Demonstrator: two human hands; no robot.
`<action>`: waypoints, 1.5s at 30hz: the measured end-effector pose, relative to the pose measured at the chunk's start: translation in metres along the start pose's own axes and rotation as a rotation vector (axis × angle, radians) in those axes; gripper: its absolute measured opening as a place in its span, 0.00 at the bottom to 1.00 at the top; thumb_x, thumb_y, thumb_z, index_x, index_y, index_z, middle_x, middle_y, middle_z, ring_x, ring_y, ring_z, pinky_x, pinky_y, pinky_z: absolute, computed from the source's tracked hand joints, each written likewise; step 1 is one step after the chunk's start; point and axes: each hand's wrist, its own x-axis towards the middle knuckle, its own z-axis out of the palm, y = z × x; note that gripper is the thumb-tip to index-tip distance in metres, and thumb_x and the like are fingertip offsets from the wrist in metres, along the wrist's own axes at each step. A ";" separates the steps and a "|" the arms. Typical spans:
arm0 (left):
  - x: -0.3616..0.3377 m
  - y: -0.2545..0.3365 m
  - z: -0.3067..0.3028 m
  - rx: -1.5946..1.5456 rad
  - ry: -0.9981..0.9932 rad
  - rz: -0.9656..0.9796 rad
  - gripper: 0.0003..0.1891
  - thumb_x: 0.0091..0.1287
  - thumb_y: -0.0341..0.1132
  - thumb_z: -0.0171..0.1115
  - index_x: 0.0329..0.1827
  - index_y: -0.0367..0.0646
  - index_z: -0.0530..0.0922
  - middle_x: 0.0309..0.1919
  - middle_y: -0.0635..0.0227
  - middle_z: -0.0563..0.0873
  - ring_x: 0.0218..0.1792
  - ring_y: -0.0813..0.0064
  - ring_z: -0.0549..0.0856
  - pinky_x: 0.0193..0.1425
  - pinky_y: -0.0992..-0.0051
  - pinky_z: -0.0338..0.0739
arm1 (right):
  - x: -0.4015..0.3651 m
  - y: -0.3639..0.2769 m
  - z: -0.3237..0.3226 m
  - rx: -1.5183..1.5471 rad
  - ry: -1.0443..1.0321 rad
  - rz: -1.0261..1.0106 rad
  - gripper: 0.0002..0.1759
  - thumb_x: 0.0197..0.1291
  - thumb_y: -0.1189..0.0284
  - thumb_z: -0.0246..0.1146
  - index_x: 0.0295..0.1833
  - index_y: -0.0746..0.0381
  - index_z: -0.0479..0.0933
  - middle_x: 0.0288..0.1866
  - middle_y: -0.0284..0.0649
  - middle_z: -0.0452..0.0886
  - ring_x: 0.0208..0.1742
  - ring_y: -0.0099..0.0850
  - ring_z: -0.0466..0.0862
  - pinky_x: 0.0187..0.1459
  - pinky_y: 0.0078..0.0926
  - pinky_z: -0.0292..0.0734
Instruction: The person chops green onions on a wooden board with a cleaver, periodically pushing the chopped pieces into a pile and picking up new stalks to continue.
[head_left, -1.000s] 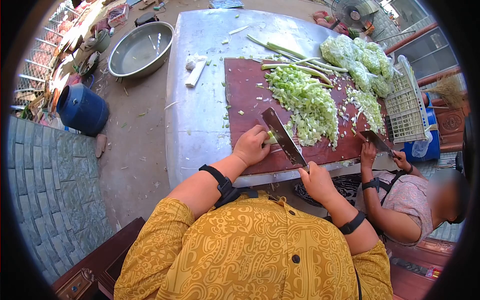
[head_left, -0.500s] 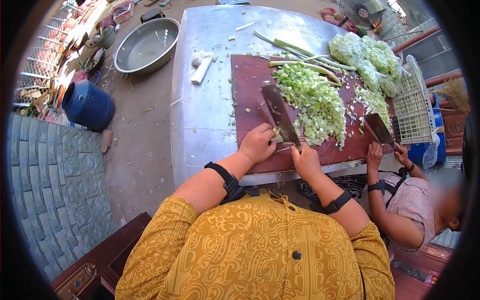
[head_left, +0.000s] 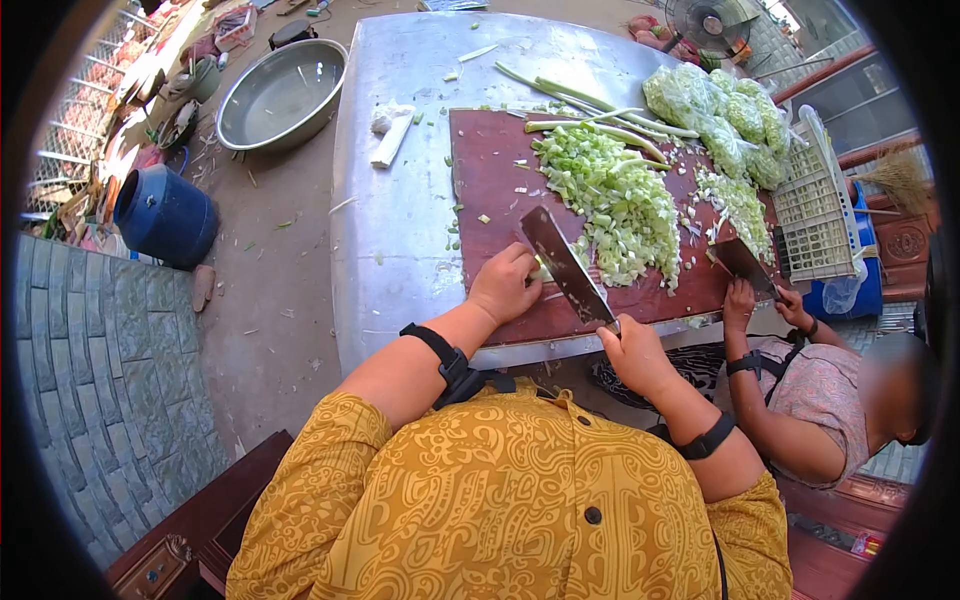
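Note:
My right hand (head_left: 637,355) is closed round the handle of a cleaver (head_left: 568,262), whose dark blade slants up and left over the red-brown cutting board (head_left: 490,180). Beside the blade, my left hand (head_left: 506,284) has its fingers curled over a pale green onion stalk (head_left: 541,271), mostly hidden under them. A heap of chopped green onion (head_left: 615,205) lies beyond the blade. Several long stalks (head_left: 600,105) stretch across the board's far edge. A smaller chopped pile (head_left: 735,205) sits further right.
At right, a co-worker's hands (head_left: 740,305) work with another cleaver (head_left: 745,265). Filled plastic bags (head_left: 715,115) and a white crate (head_left: 815,205) stand beyond. A white-wrapped item (head_left: 392,135) lies on the metal table (head_left: 400,240). A metal basin (head_left: 280,95) and blue drum (head_left: 165,218) are left.
The cleaver in my right hand has shifted slightly left and towards me, away from the heap. My left hand stays on the stalk. The whole view has shifted a little.

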 end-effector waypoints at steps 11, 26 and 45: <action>0.001 -0.001 0.000 0.006 0.021 0.043 0.06 0.50 0.28 0.66 0.30 0.40 0.78 0.39 0.61 0.81 0.37 0.59 0.83 0.42 0.66 0.80 | 0.053 -0.003 0.036 0.017 0.074 -0.047 0.21 0.64 0.61 0.58 0.34 0.72 0.73 0.29 0.63 0.80 0.35 0.62 0.80 0.38 0.53 0.76; -0.001 0.000 0.002 0.014 0.024 0.070 0.07 0.51 0.26 0.67 0.31 0.40 0.78 0.38 0.62 0.81 0.37 0.61 0.83 0.40 0.69 0.81 | 0.055 0.017 0.033 0.313 0.187 0.094 0.22 0.64 0.59 0.58 0.39 0.72 0.75 0.32 0.63 0.80 0.39 0.61 0.81 0.40 0.51 0.75; 0.001 0.004 0.000 0.033 0.002 0.022 0.05 0.51 0.28 0.67 0.29 0.41 0.79 0.37 0.61 0.82 0.36 0.60 0.84 0.40 0.67 0.81 | 0.004 -0.006 0.018 -0.011 0.021 0.023 0.21 0.65 0.60 0.58 0.34 0.71 0.72 0.28 0.63 0.79 0.34 0.61 0.80 0.38 0.53 0.76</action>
